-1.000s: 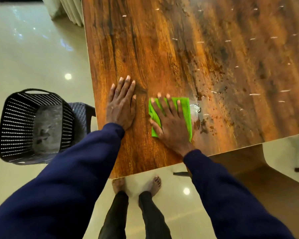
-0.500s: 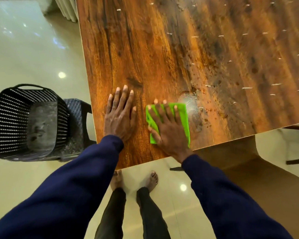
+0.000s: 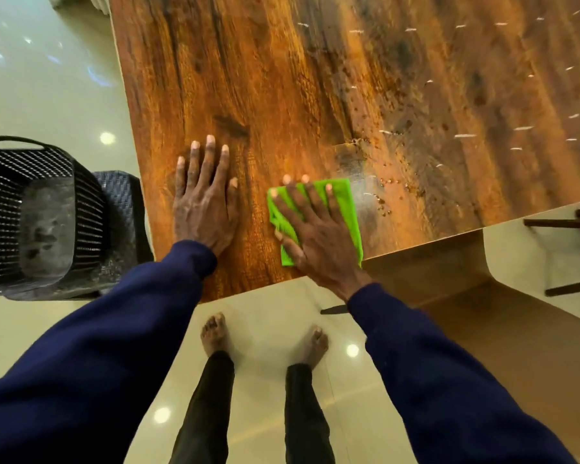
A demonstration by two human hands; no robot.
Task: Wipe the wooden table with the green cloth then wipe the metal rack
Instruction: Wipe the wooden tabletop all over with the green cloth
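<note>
**Flat palm on green cloth at the near edge of the wooden table**

The wooden table point(image 3: 282, 95) fills the upper part of the view, a broad slab with a glossy finish and strong dark grain streaks running lengthwise through orange-brown wood. A dark knot mark sits just above the fingertips of the left hand. To the right, the surface carries scattered small droplets point(image 3: 382, 202) and short pale flecks, and a smeared, dull wet patch lies just beside the cloth.

The green cloth point(image 3: 344, 202) is a bright lime rectangle, folded flat, lying near the table's front edge with its lower corner almost at the rim. The right hand point(image 3: 312, 232) lies spread open on top of it, fingers fanned and pressing down, gripping nothing; the cloth shows between and beyond the fingers.

The left hand point(image 3: 205, 202) rests just to the left of the cloth, apart from it, palm down on bare wood with fingers straight and slightly splayed, holding nothing. Both arms wear dark navy sleeves of soft knit fabric.

Left of the table stands a black plastic chair point(image 3: 47, 212) with a perforated, woven-pattern back and a dusty grey seat. Below, bare feet point(image 3: 215, 333) stand on glossy pale floor tiles that reflect ceiling lights. The metal rack cannot be made out.
</note>
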